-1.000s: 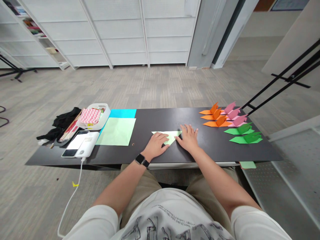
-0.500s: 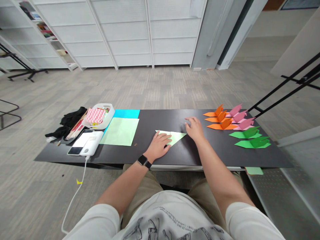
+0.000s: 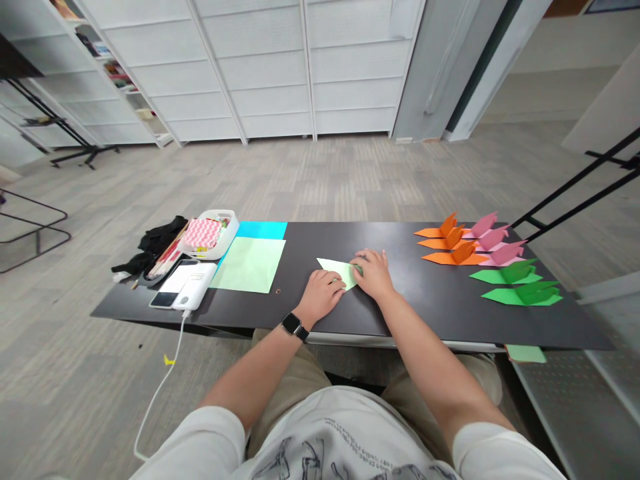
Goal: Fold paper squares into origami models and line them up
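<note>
A pale green sheet of paper point(image 3: 343, 269), folded into a triangle, lies on the dark table in front of me. My left hand point(image 3: 320, 294), with a black watch at the wrist, holds its lower left part, fingers bent and close together. At the right corner, my right hand point(image 3: 373, 272) grips the paper with thumb and bent fingers, covering that corner. To the left rests a flat pale green square sheet point(image 3: 251, 265), partly over a blue sheet point(image 3: 264, 231).
Orange point(image 3: 453, 250), pink point(image 3: 503, 254) and green paper figures point(image 3: 521, 294) stand in rows at the right. On the left are a white basket point(image 3: 229, 235), a phone point(image 3: 173, 285), a white power bank point(image 3: 196, 287) with a cable, and black cloth point(image 3: 163, 233).
My right hand lifted off the folded paper, then came back onto its right corner. My left hand's fingers have drawn in on the paper. The camera view has shifted slightly left.
</note>
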`<state>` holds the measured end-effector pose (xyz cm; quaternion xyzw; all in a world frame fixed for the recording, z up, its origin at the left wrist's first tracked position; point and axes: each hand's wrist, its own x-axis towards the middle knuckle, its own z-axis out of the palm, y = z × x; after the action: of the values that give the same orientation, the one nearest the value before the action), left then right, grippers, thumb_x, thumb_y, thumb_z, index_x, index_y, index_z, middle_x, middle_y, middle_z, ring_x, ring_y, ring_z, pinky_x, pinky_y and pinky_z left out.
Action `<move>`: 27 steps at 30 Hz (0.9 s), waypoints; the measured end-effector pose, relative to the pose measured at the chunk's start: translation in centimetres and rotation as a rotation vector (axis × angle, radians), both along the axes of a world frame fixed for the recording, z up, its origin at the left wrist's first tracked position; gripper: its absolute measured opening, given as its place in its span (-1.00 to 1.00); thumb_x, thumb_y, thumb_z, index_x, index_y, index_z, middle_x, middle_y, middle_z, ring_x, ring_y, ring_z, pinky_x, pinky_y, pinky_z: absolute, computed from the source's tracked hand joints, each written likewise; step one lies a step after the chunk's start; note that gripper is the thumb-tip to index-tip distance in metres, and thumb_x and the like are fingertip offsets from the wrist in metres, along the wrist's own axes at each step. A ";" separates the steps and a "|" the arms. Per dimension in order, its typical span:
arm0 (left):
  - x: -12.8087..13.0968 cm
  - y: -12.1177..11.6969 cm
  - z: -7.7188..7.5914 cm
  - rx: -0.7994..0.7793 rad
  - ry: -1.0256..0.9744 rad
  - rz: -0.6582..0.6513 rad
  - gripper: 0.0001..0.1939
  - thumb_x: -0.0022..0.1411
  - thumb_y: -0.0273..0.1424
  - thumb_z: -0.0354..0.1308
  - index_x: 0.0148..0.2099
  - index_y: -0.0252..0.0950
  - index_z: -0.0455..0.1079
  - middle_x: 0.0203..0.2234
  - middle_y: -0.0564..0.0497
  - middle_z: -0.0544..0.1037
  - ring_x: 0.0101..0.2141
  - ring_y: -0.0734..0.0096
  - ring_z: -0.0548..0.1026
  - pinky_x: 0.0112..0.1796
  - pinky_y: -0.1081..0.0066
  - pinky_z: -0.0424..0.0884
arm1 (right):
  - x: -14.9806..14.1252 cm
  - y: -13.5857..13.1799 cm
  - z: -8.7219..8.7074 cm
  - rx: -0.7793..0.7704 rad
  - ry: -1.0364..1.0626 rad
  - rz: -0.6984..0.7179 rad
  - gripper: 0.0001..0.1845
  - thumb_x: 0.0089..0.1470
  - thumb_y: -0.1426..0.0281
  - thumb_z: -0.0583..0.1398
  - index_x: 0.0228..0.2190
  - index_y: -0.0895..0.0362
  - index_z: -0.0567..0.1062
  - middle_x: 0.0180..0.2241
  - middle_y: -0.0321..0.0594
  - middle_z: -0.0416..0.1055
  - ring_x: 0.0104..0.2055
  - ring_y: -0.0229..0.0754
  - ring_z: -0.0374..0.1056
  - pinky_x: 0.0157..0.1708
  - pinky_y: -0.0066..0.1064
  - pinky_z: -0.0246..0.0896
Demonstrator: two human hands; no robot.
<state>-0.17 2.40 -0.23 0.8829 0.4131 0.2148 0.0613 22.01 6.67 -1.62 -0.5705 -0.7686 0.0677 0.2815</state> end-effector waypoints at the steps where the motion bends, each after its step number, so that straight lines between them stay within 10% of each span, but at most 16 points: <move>1: 0.0 0.0 0.1 0.000 0.009 0.017 -0.85 0.49 -0.30 0.19 -0.10 -0.17 0.58 -0.07 -0.09 0.61 -0.04 0.13 0.48 0.05 0.05 0.34 | 0.0 0.0 0.0 0.009 0.019 0.003 -0.78 0.25 0.34 0.21 -0.16 -0.06 0.67 0.08 -0.15 0.51 0.27 0.10 0.27 0.44 0.39 -0.30; 11: -0.6 0.6 0.0 -0.136 -0.451 0.270 -0.81 0.43 -0.32 0.20 0.05 -0.22 0.42 -0.10 -0.10 0.54 -0.10 0.21 0.52 0.02 0.15 0.47 | 2.5 1.3 0.2 0.075 0.480 -0.073 -0.81 0.20 0.25 0.20 -0.30 0.04 0.60 -0.11 -0.08 0.51 0.02 0.03 0.46 0.17 -0.06 0.34; 21: 3.5 8.0 2.1 -1.141 -1.328 0.243 -0.48 0.40 0.08 0.23 0.08 -0.24 0.33 -0.13 -0.16 0.59 -0.14 0.17 0.67 0.04 0.03 0.58 | 1.3 1.2 2.3 0.308 0.537 -0.154 -0.79 0.29 0.22 0.18 -0.27 0.06 0.56 0.05 0.03 0.43 0.20 0.06 0.37 0.28 -0.01 0.26; 27: 4.2 12.0 3.5 -1.302 -1.596 0.095 -0.65 0.44 -0.08 0.22 -0.01 -0.27 0.44 -0.12 -0.19 0.65 -0.07 0.17 0.68 0.22 0.06 0.48 | -0.1 3.2 5.2 0.309 0.288 -0.089 -0.80 0.29 0.30 0.16 -0.20 0.04 0.60 0.16 0.03 0.37 0.28 0.09 0.30 0.33 0.00 0.22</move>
<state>3.99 14.44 3.25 0.2615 0.3229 0.4752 0.7756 21.88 9.87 3.56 -0.5383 -0.6957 0.0176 0.4754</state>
